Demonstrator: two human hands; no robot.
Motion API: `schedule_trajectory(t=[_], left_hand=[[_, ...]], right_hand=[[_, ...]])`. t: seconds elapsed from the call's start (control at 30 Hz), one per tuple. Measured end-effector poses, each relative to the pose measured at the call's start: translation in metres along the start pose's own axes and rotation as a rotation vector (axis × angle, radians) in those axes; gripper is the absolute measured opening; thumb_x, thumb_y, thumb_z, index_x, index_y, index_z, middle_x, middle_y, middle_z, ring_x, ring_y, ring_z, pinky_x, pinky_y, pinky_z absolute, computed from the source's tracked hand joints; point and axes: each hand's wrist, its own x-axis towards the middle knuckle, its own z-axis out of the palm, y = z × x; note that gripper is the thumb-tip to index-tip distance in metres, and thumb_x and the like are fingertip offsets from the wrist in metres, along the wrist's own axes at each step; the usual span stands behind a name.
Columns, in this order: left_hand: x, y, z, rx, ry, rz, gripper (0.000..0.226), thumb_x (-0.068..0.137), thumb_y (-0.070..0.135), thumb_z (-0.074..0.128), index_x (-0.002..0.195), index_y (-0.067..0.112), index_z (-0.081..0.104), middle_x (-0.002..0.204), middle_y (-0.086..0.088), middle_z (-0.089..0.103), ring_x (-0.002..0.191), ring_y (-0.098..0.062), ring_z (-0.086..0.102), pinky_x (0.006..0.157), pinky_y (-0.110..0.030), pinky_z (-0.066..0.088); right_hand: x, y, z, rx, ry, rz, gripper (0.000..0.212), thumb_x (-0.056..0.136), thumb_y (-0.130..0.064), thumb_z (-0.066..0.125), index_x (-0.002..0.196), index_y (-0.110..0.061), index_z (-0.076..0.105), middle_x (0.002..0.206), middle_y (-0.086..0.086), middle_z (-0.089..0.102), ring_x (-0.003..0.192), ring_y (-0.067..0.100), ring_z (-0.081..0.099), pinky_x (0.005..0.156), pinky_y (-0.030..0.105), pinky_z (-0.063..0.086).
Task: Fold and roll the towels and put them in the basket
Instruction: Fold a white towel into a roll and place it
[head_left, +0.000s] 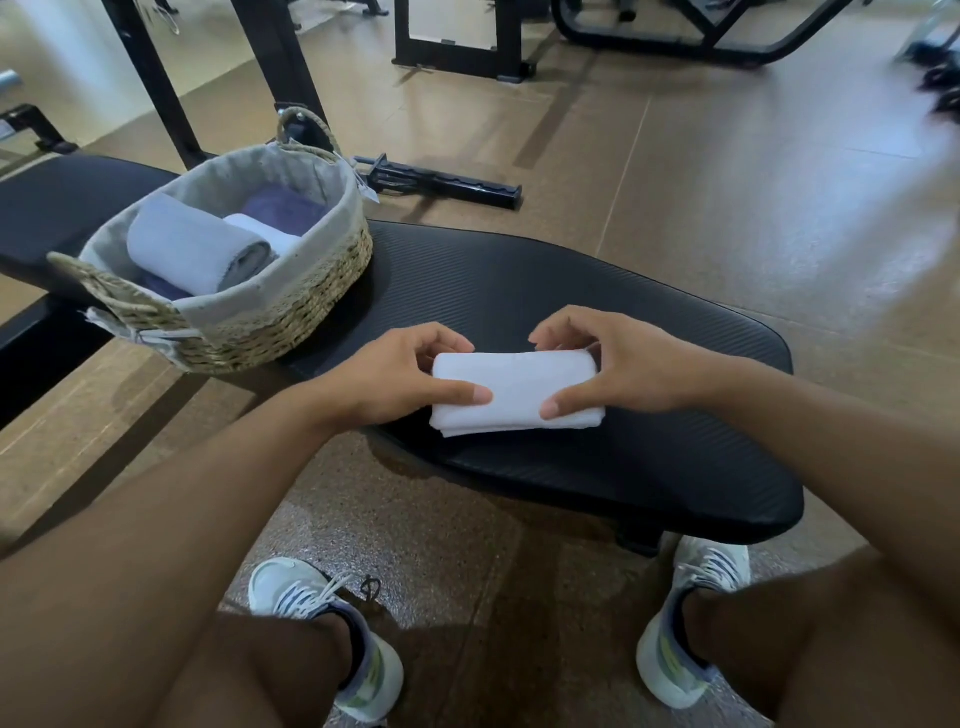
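A white towel (519, 391), folded into a thick roll, lies on the near end of a black padded bench (597, 312). My left hand (395, 374) grips its left end, thumb on top and fingers curled behind. My right hand (613, 364) grips its right end the same way. A woven basket (270, 322) with a grey cloth lining stands on the bench to the far left. Inside it lie a rolled pale blue towel (192, 249), a white towel (267, 234) and a purple towel (283, 205).
My knees and white sneakers (322, 618) are below the bench edge on a brown speckled floor. Black gym machine frames (457, 47) stand at the back. A black bar attachment (441, 182) lies on the floor behind the basket.
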Motion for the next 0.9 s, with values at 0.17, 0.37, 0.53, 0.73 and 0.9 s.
schedule_trajectory(t=[0.17, 0.37, 0.53, 0.73, 0.9], left_hand=[[-0.001, 0.005, 0.005, 0.16, -0.05, -0.025, 0.058, 0.056, 0.062, 0.09, 0.104, 0.038, 0.071, 0.1, 0.017, 0.073, 0.094, -0.001, 0.067, 0.087, -0.027, 0.055], [-0.001, 0.006, 0.007, 0.209, -0.029, -0.001, 0.045, 0.062, 0.056, 0.09, 0.096, 0.034, 0.071, 0.09, 0.016, 0.073, 0.081, 0.003, 0.065, 0.069, -0.019, 0.048], [0.0, 0.014, 0.007, 0.216, 0.001, 0.046, 0.036, 0.068, 0.051, 0.089, 0.09, 0.029, 0.071, 0.084, 0.011, 0.072, 0.075, 0.001, 0.064, 0.063, -0.017, 0.046], [-0.001, 0.024, -0.001, 0.131, 0.072, 0.07, 0.032, 0.076, 0.051, 0.083, 0.084, 0.022, 0.075, 0.074, 0.009, 0.071, 0.062, 0.001, 0.058, 0.057, -0.016, 0.041], [-0.009, 0.022, 0.012, 0.19, -0.102, 0.034, 0.06, 0.063, 0.066, 0.083, 0.111, 0.034, 0.066, 0.103, 0.016, 0.074, 0.094, 0.001, 0.068, 0.089, -0.033, 0.057]], right_hand=[[0.002, -0.005, 0.005, -0.184, -0.08, -0.025, 0.085, 0.067, -0.057, 0.087, 0.14, -0.041, 0.047, 0.13, -0.026, 0.052, 0.115, -0.002, 0.049, 0.092, 0.014, 0.037], [0.004, -0.008, 0.005, -0.212, -0.122, -0.016, 0.08, 0.068, -0.052, 0.088, 0.137, -0.041, 0.05, 0.126, -0.028, 0.053, 0.11, -0.002, 0.051, 0.089, 0.013, 0.039], [0.009, -0.004, 0.003, -0.158, -0.069, 0.017, 0.062, 0.065, -0.047, 0.09, 0.119, -0.04, 0.062, 0.112, -0.019, 0.065, 0.101, 0.002, 0.06, 0.087, 0.027, 0.052], [0.008, -0.004, -0.013, 0.372, 0.163, 0.033, 0.056, 0.069, -0.01, 0.09, 0.117, -0.025, 0.065, 0.106, -0.004, 0.075, 0.098, 0.012, 0.07, 0.079, 0.022, 0.058], [-0.001, -0.019, -0.006, 0.687, 0.257, -0.016, 0.064, 0.075, 0.001, 0.082, 0.128, -0.024, 0.056, 0.101, 0.003, 0.075, 0.092, 0.015, 0.071, 0.084, 0.03, 0.055]])
